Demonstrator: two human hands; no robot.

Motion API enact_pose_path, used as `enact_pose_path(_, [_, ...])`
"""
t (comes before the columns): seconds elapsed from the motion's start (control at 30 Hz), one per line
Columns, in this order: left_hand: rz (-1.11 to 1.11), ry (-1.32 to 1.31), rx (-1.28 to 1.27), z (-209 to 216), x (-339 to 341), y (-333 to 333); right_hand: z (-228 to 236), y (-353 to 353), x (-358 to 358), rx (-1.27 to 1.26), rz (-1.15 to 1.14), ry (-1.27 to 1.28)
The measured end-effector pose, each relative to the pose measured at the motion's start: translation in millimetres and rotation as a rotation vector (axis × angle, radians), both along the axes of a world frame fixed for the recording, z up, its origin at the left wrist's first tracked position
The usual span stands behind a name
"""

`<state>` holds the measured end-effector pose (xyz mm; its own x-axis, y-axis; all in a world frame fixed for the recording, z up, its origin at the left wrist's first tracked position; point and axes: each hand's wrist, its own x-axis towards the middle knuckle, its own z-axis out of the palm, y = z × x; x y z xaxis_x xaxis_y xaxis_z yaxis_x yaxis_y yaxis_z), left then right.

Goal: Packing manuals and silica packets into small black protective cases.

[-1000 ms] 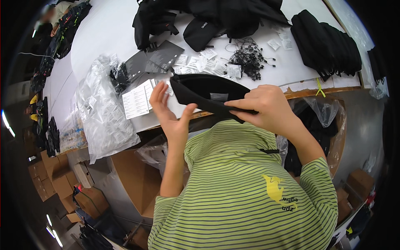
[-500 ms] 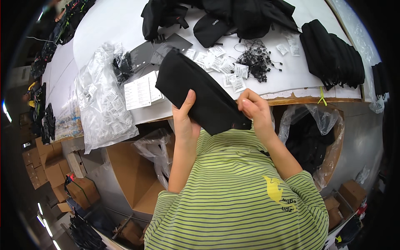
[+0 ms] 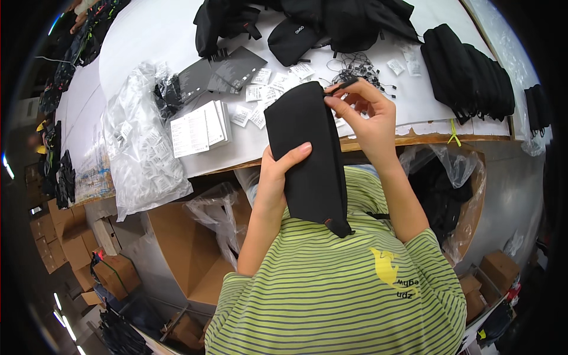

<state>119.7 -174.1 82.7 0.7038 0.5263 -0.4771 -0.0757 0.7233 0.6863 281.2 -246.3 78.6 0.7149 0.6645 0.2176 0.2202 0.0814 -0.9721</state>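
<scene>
A flat black fabric pouch (image 3: 307, 183) is held upright over the front edge of the table. My left hand (image 3: 277, 177) grips its left side, with the thumb lying across the front and the other fingers hidden behind. At the pouch's upper right corner, my right hand (image 3: 373, 118) pinches a short black strap-like tab (image 3: 343, 86); whether it is a zipper pull I cannot tell. Small white packets (image 3: 269, 94) and a tangle of black cords with small tips (image 3: 358, 66) lie on the table beyond the pouch.
Stacked white printed cards (image 3: 201, 130) and dark grey cards (image 3: 236, 68) lie left of the pouch. Further left sits a clear bag of packets (image 3: 142, 154). Black pouches form a row (image 3: 467, 74) at right; black bags (image 3: 355, 23) are heaped behind. Open cartons (image 3: 177, 236) stand below the table edge.
The pouch has swung from a slant to nearly upright and shifted right. My right hand has moved from its lower end up to the top right corner, where it pinches the tab.
</scene>
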Motion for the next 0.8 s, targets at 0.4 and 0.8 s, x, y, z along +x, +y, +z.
enact_pose_path(0.4, [0.167, -0.214, -0.415, -16, -4, 45, 27, -37, -29, -0.246, 0.562, 0.374])
enact_pose_path(0.8, [0.247, -0.164, -0.369, -12, -8, 27, 22, -24, -30, -0.232, 0.315, -1.000])
